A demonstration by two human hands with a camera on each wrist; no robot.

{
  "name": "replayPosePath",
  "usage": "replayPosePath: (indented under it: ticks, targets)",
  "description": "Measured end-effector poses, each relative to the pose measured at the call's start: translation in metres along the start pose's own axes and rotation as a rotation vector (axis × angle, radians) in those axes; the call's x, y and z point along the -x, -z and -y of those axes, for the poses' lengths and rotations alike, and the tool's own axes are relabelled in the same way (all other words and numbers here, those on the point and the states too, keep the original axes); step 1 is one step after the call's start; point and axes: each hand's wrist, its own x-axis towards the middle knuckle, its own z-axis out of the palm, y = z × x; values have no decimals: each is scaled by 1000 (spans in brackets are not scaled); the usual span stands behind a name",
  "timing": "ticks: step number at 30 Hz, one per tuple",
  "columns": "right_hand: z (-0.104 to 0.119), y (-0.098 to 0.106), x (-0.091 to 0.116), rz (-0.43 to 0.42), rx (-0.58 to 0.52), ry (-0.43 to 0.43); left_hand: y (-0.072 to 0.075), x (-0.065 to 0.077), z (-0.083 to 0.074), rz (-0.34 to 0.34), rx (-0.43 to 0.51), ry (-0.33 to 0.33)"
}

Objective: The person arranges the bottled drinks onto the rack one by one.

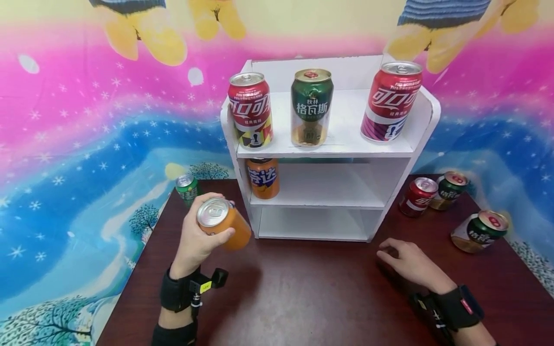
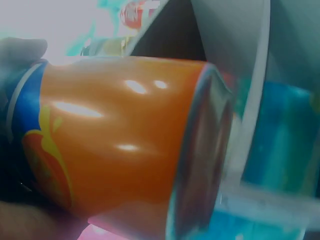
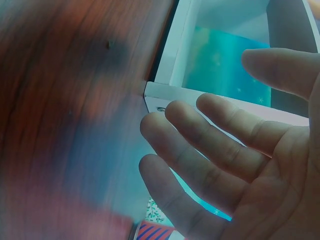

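Observation:
In the head view my left hand [image 1: 195, 235] grips an orange soda can [image 1: 231, 228], tilted and held above the table just left of the shelf's front. The left wrist view shows that can [image 2: 120, 140] large, its blue label partly covered by fingers. My right hand [image 1: 409, 262] is low over the table near the shelf's right front corner and holds nothing; in the right wrist view its fingers [image 3: 200, 150] are spread and loosely bent. A second orange can [image 1: 263, 180] stands at the left of the white shelf's [image 1: 324, 182] middle level.
Along the top level stand a red can [image 1: 250, 110], a green-and-gold can [image 1: 311, 108] and another red can [image 1: 391, 103]. A green can [image 1: 187, 187] is behind my left hand. Right of the shelf are a red can [image 1: 418, 197] and two green-topped cans [image 1: 479, 231] on the dark table [image 1: 294, 298].

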Motion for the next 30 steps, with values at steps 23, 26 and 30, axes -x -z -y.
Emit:
replayPosePath:
  ticks: [23, 26, 30]
  targets:
    - [-3, 2, 4, -23, 24, -6, -96, -54, 4, 137, 71, -45]
    - [-3, 3, 3, -24, 24, -3, -104, -62, 6, 172, 51, -18]
    - [-3, 4, 2, -17, 22, -7, -113, -72, 7, 210, 10, 7]
